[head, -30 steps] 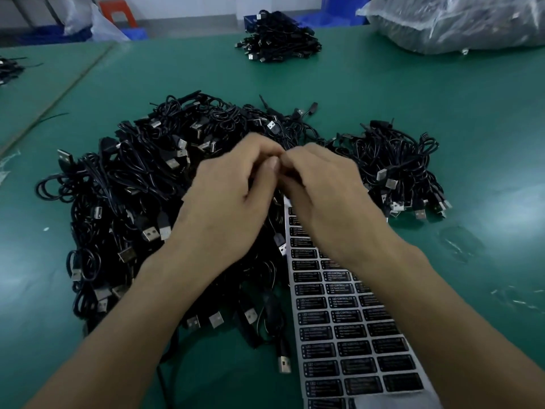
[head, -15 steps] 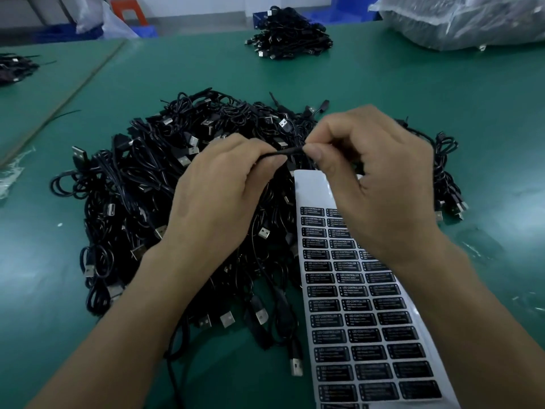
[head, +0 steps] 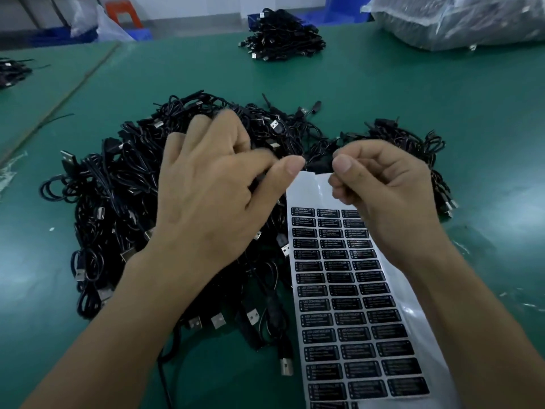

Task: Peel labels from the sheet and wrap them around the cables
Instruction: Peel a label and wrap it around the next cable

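Green table, label sheet under right fingers

Label sheet lies on table, right of main cable pile; smaller pile behind, bag rear right.

A green desk meets a second green table at its left edge; beyond stand blue crates, an orange stool and a white wall.

Two hands shown, left hand and right hand, one label sheet printed in three columns, four cable heaps counted, one plastic bag, one red stool.
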Tool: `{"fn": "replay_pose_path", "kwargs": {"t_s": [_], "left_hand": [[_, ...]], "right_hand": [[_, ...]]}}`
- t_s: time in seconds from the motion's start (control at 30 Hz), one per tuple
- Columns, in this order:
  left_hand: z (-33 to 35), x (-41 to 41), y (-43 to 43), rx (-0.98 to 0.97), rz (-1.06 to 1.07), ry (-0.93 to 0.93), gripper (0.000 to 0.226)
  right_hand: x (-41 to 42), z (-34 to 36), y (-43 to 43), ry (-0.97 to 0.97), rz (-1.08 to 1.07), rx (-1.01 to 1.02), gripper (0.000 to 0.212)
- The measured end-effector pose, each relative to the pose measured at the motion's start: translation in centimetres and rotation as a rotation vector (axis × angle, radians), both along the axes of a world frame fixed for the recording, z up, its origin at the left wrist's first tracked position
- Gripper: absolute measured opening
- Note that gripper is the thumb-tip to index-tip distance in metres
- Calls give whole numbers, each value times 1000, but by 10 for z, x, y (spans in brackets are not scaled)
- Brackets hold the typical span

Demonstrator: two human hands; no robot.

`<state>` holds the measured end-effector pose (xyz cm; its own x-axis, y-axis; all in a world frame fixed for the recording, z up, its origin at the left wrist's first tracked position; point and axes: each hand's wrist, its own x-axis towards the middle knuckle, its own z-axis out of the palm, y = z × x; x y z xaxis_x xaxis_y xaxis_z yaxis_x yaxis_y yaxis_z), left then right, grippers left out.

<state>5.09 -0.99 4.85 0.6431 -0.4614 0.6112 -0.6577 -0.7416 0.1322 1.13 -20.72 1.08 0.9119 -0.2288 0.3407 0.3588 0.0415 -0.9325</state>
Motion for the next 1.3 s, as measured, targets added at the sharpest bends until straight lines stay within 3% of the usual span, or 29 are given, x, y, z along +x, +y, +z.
{"fn": "replay_pose_path", "kwargs": {"t_s": [0.1,0.2,0.33,0.4,0.57,0.67,0.93,1.07,1.3], "left_hand": [[1,-5,-4,180,-5,242,69],[-5,-6,-9,209,-12,508,68],[-14,-1,-10,-75,-226,743,28],[-24,2,-13,-258,-243,820,25],[-45,3,-25,-536,12,876,31],[-48,7,-21,-477,64,864,21],[-51,10,-20,-509,-33,909,43],[-49,14,-16,-612,-77,950,45],[-51,15,-15,-538,-118,985,43]], "right_hand": [[0,-6,-6,73,106,49,10],[1,-10,-5,101,185,28,11],[3,-13,3,78,211,28,22],[3,-16,5,98,124,-28,24],[4,-28,6,218,-215,-237,16],[4,-35,10,251,-210,-307,18],[3,-42,11,214,-189,-304,15],[2,-43,12,170,-189,-377,14],[-3,-40,20,152,-157,-472,11]]}}
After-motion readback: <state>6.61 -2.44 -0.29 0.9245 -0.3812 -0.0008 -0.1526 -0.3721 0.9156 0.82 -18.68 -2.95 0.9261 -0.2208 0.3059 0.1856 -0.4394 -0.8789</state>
